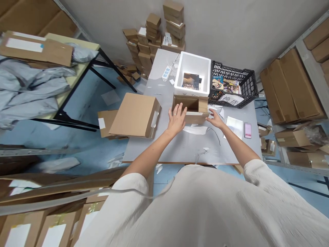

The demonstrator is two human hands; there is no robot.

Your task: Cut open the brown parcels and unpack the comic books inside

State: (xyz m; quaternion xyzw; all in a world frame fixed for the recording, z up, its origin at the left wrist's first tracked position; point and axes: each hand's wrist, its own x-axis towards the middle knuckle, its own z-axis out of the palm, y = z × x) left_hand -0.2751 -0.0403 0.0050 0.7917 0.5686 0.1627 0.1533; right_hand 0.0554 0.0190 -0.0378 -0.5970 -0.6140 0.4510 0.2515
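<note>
A small cardboard box (195, 118) stands on the grey table (167, 151), its top partly open and its inside dark. My left hand (177, 118) lies over the box's near left side, fingers spread and reaching to the opening. At the right end is my right hand (215, 118), thumb and fingers apart, the fingertips at or just beside the box's corner. Directly behind the box sits a white foam bin (179, 73) with a dark-covered book (191, 81) in it. Scraps of white paper (196, 130) lie in front of the box.
A larger cardboard box (133, 115) overhangs the table's left edge. The black crate (248, 87) at the back right holds several books. A phone (247, 130) and a shiny sheet (233, 127) lie on the right. The power strip (167, 73) is at the back left; stacked boxes (145, 58) stand behind.
</note>
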